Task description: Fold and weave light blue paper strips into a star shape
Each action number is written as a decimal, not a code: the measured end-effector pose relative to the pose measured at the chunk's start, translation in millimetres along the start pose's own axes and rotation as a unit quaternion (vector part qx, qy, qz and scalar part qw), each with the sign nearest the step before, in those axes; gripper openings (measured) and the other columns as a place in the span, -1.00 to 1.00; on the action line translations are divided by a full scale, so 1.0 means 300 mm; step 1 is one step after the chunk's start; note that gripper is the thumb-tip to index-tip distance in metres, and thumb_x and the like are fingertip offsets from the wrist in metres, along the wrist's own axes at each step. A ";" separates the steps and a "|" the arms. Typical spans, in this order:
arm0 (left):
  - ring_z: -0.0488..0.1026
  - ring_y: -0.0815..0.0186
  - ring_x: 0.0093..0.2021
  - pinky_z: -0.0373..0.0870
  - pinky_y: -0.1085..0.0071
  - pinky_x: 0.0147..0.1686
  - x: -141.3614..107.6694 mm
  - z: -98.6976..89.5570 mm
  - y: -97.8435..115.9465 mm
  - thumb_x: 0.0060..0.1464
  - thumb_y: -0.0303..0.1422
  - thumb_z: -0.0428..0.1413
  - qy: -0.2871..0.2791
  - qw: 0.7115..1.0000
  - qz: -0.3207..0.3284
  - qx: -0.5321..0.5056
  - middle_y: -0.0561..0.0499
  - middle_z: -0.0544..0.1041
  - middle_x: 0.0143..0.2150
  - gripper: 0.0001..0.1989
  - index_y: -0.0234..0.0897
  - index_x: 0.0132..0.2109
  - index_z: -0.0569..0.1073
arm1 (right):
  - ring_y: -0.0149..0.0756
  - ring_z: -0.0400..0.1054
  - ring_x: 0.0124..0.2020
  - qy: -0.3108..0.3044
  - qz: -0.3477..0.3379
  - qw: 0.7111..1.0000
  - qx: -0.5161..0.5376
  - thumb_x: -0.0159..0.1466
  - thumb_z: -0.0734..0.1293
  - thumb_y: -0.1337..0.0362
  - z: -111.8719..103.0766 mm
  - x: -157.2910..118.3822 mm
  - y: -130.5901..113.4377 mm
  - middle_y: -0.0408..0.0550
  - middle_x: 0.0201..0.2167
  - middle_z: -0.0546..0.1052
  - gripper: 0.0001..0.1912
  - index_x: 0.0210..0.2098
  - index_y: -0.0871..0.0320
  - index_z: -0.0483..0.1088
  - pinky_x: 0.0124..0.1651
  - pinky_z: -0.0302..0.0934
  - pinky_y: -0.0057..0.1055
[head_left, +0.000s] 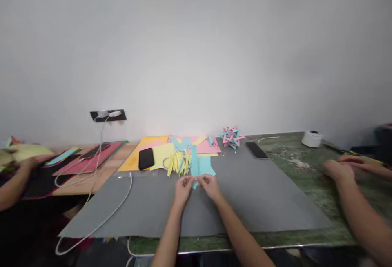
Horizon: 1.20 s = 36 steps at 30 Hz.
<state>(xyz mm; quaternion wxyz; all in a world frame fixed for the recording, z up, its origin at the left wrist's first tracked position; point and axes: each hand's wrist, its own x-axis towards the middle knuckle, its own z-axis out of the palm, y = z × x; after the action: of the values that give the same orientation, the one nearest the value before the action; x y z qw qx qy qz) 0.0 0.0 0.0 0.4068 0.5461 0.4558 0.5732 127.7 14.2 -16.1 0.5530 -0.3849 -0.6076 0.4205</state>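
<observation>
Near the middle of the grey sheet [245,193], my left hand [184,188] and my right hand [208,186] face each other, fingers pinched on a blue paper strip [194,160]. The strip stands up from between them, and its small lower end shows below the fingertips. Just behind lies a blue paper sheet [206,165]. A bunch of folded yellow paper pieces [177,162] is to the left of the strip. Farther back are pink paper [203,146], yellow paper [161,155] and orange paper [131,160]. A pink and blue star-like paper model [232,137] sits near the wall.
Two phones, one at left [146,159] and one at right [256,150], lie on the sheet. A white cable [118,208] crosses its left side. A white roll [311,139] is at the back right. Other people's hands work at far left [27,164] and right [339,171].
</observation>
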 end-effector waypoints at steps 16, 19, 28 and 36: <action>0.42 0.29 -0.34 0.30 0.45 -0.37 0.011 -0.014 0.000 -0.25 -0.25 0.15 0.023 0.988 -0.076 -0.129 -0.13 0.50 -0.32 -0.46 -0.39 -0.07 0.29 | -0.45 0.14 -0.63 -0.055 -0.008 0.998 0.001 0.10 0.13 0.08 0.012 -0.016 -0.032 -0.21 -0.74 0.23 -0.62 -0.72 0.18 0.18 -0.52 0.06 -0.52; 0.42 0.34 -0.42 0.31 0.47 -0.42 0.008 -0.005 -0.003 -0.27 -0.29 0.16 0.013 0.990 -0.073 -0.118 -0.10 0.48 -0.35 -0.53 -0.38 -0.14 0.33 | -0.46 0.11 -0.65 0.020 0.002 1.000 0.009 0.08 0.16 0.07 0.012 -0.013 -0.044 -0.22 -0.74 0.22 -0.65 -0.69 0.18 0.20 -0.57 0.02 -0.54; 0.34 0.48 -0.59 0.26 0.55 -0.57 0.006 0.008 -0.020 -0.32 -0.36 0.16 -0.006 0.999 -0.028 -0.044 -0.04 0.46 -0.37 -0.62 -0.35 -0.23 0.38 | -0.45 0.13 -0.61 -0.011 -0.002 1.000 -0.024 0.00 0.23 0.08 0.022 -0.016 -0.043 -0.19 -0.69 0.29 -0.71 -0.60 0.21 0.30 -0.56 0.03 -0.55; 0.30 0.43 -0.59 0.26 0.51 -0.54 0.003 0.004 -0.004 -0.23 -0.33 0.12 -0.039 0.999 -0.016 -0.033 0.05 0.42 -0.56 -0.68 -0.37 -0.24 0.40 | -0.41 0.16 -0.54 -0.059 0.016 0.997 -0.041 0.08 0.12 0.07 0.015 -0.027 -0.054 -0.18 -0.66 0.30 -0.63 -0.62 0.22 0.30 -0.47 0.05 -0.53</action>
<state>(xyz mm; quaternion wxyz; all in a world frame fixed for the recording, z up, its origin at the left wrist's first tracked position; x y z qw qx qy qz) 1.0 1.2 -0.9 0.4507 0.5470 0.4295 0.5596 124.1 0.7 -4.0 0.4934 -0.3913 -0.6499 0.4256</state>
